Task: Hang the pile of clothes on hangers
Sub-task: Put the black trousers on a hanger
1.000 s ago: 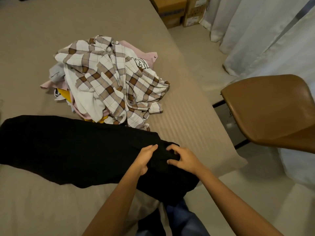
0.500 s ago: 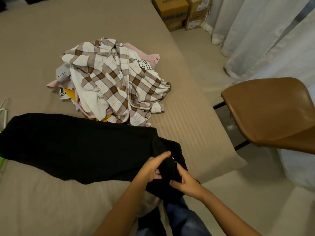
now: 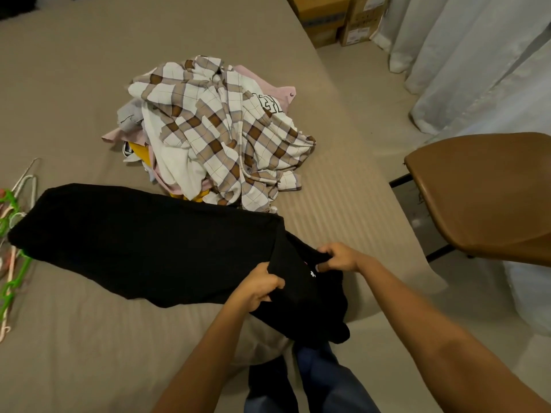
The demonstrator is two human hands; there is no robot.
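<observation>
Black garment (image 3: 149,239), end in left hand (image 3: 256,289), right hand (image 3: 340,259) grip, rest stretching leftward

A bedroom in a home – a wide bed (image 3: 89,84) under a plain taupe sheet fills most of the view, with a pile of clothes (image 3: 214,135) heaped near its middle, a black garment (image 3: 149,239) spread along its near edge and plastic hangers (image 3: 12,234) at its left edge. Pale floor-length curtains (image 3: 465,55) hang along the right, a brown padded chair (image 3: 483,192) stands on the carpeted floor (image 3: 363,114) beside the bed – and cardboard boxes (image 3: 328,16) sit past its far right corner
</observation>
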